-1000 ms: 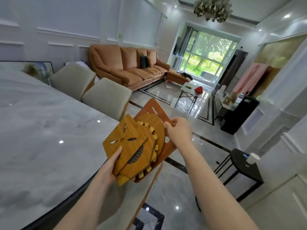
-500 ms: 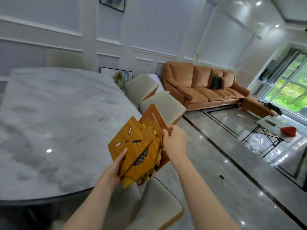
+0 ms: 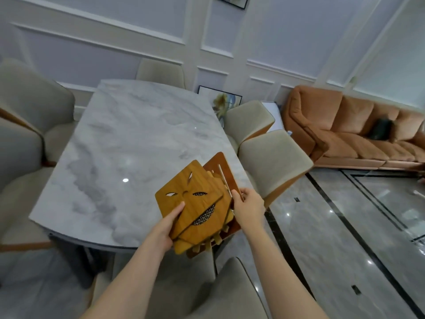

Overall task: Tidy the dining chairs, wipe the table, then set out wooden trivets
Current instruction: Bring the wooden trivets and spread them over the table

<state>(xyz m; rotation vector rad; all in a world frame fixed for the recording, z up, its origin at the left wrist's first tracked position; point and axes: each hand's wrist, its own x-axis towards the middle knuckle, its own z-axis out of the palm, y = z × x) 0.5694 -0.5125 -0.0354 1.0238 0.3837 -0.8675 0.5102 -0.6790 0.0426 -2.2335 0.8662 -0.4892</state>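
I hold a fanned stack of wooden trivets [image 3: 197, 203] over the near right corner of the marble dining table [image 3: 128, 143]. The top trivet is light brown with a cut-out grinning face; a darker reddish one shows behind it. My left hand [image 3: 169, 223] grips the stack from below-left, thumb on the top trivet. My right hand [image 3: 247, 204] pinches the stack's right edge. The tabletop is bare and glossy.
Beige dining chairs stand around the table: two on the right [image 3: 269, 157], two on the left [image 3: 25, 125], one at the far end [image 3: 161, 70], one just below me [image 3: 207, 288]. An orange sofa [image 3: 351, 132] sits right, across glossy tiled floor [image 3: 345, 226].
My view has swung left and down, from the living room toward the table. The trivet stack stays in both hands and now hangs over the table's near corner.
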